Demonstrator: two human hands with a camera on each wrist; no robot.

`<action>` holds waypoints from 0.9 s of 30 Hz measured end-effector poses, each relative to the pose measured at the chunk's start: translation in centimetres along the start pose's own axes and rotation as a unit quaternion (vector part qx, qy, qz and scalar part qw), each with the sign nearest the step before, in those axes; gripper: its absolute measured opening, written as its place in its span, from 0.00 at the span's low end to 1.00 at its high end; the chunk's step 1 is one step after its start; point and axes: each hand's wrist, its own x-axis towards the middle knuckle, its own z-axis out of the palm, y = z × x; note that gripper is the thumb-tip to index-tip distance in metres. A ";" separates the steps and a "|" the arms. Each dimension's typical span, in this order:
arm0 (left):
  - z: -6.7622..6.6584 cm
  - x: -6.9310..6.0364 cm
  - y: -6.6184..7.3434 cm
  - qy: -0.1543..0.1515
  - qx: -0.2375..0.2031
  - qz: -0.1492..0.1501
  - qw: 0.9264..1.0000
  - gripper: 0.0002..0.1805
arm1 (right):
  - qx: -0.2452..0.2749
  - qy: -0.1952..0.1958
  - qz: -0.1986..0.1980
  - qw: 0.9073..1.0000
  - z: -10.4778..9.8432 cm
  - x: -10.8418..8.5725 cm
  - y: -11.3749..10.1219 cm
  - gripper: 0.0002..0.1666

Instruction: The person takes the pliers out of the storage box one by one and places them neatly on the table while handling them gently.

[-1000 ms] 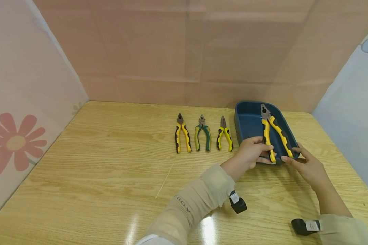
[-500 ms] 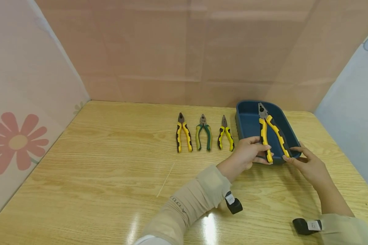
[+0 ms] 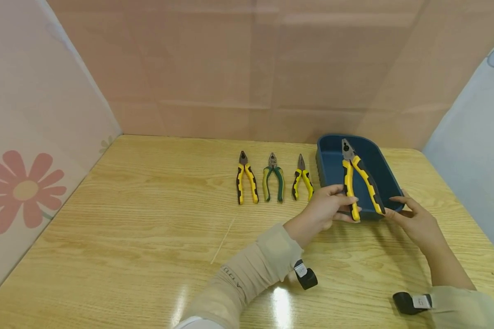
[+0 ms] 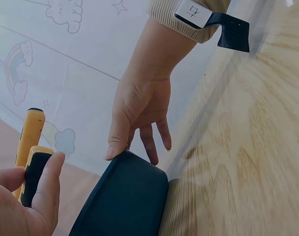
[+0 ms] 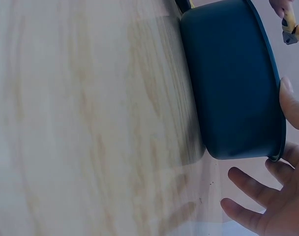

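My left hand (image 3: 323, 206) grips one handle of a large pair of combination pliers (image 3: 348, 178) with yellow and black handles. Their jaws point away from me, and they hang over the blue plastic bin (image 3: 331, 161), handle ends near its front rim. At the bin's near right corner, my right hand (image 3: 416, 224) pinches the rim. In the right wrist view the right hand (image 5: 282, 201) has its thumb on the rim and some fingers spread outside the wall. The left wrist view shows the pliers' handle (image 4: 36, 172) between left thumb and fingers, apart from the bin.
Left of the bin, three pliers lie in a row: yellow-black combination pliers (image 3: 247, 178), green-handled pliers (image 3: 278, 183) and yellow-black long-nose pliers (image 3: 305, 178), partly behind the left hand. A thin pale stick (image 3: 223, 241) lies nearer me on the wooden table (image 3: 127, 228).
The left hand has moved a little to the left, carrying the held pliers with it across the bin's opening. The right hand stays at the bin's corner.
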 end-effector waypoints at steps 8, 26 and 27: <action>-1.0 -0.5 0.1 -0.013 0.003 0.016 1.000 0.24 | 0.021 -0.017 -0.004 1.000 -0.7 -1.5 -3.2 0.43; -3.5 -1.3 0.3 -0.010 0.014 0.025 1.000 0.24 | 0.026 -0.023 -0.009 0.999 -0.7 -1.7 -3.4 0.44; -3.6 -1.3 0.3 -0.010 0.016 0.026 0.999 0.24 | 0.026 -0.024 -0.010 0.999 -0.7 -1.7 -3.4 0.43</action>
